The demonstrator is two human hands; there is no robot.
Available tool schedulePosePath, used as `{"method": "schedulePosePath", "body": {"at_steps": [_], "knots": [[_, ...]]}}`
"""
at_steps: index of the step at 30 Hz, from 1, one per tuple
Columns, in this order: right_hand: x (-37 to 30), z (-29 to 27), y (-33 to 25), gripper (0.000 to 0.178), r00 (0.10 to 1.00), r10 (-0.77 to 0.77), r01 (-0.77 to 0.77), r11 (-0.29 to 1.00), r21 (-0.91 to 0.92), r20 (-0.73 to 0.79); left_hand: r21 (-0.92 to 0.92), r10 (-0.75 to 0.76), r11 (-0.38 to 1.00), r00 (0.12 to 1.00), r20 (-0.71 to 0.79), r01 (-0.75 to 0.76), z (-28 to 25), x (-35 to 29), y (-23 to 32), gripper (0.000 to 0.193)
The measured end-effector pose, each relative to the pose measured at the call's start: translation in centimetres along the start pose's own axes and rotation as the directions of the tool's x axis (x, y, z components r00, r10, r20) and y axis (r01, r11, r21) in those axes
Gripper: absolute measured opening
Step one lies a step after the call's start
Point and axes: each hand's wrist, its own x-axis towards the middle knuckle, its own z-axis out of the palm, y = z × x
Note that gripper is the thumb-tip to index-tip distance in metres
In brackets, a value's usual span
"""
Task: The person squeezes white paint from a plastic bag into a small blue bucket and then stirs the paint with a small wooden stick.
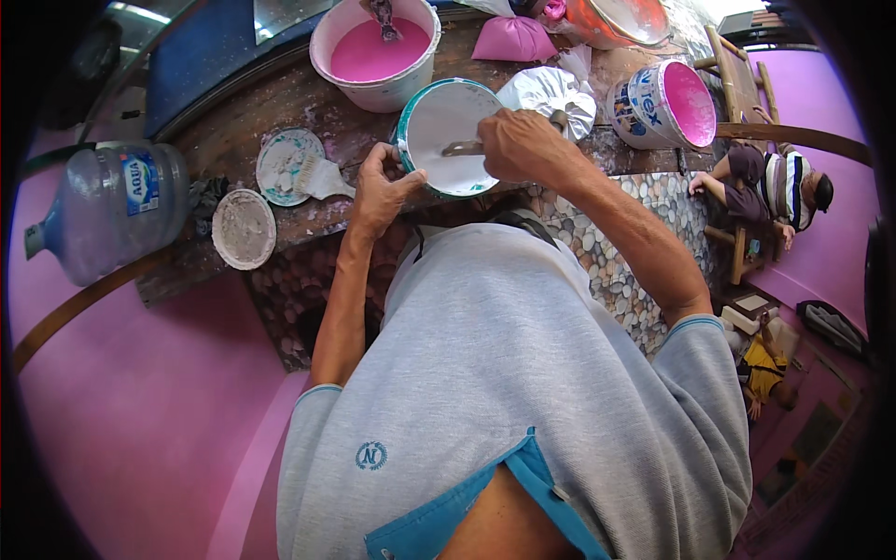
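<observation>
A round tub (407, 121) with a green rim stands before me on the wooden table, with thick white paste inside. My left hand (381, 191) grips the tub's near left side, its thumb on the rim. Over the right part of the tub, my right hand (530, 145) is closed round the handle of a flat-bladed tool (461, 148). The blade points left and lies at the white paste; the fist covers most of the handle. Left of the tub are a wide paintbrush (325, 177) and a paint-smeared lid (280, 149), the bristles over the lid.
A bucket of pink paint (322, 70) stands behind the tub; another pink-stained bucket (644, 121) tilts at the right. White (551, 98) and pink bags (513, 39) lie between. A large water bottle (103, 210) and round lid (245, 230) are left. People (779, 177) sit at right.
</observation>
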Motion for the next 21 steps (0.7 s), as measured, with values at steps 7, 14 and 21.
{"method": "schedulePosePath", "body": {"at_steps": [7,14,21], "knots": [[1.7,0.3,0.8,0.019,0.99,0.007,-0.017,0.997,-0.071,-0.142,0.019,0.03,0.999,0.999,0.045,-0.031,-1.1,0.1,-0.7,0.027],[1.6,-0.4,-1.0,0.022,1.0,0.007,-0.008,1.0,0.022,0.021,-0.023,0.014,1.0,1.0,0.019,-0.014,-0.8,0.2,-0.6,0.025],[0.9,0.4,0.1,0.022,0.992,0.13,-0.13,0.989,-0.07,0.0,-0.055,-0.036,0.998,0.999,0.014,0.037,-1.4,0.2,-0.5,0.024]]}}
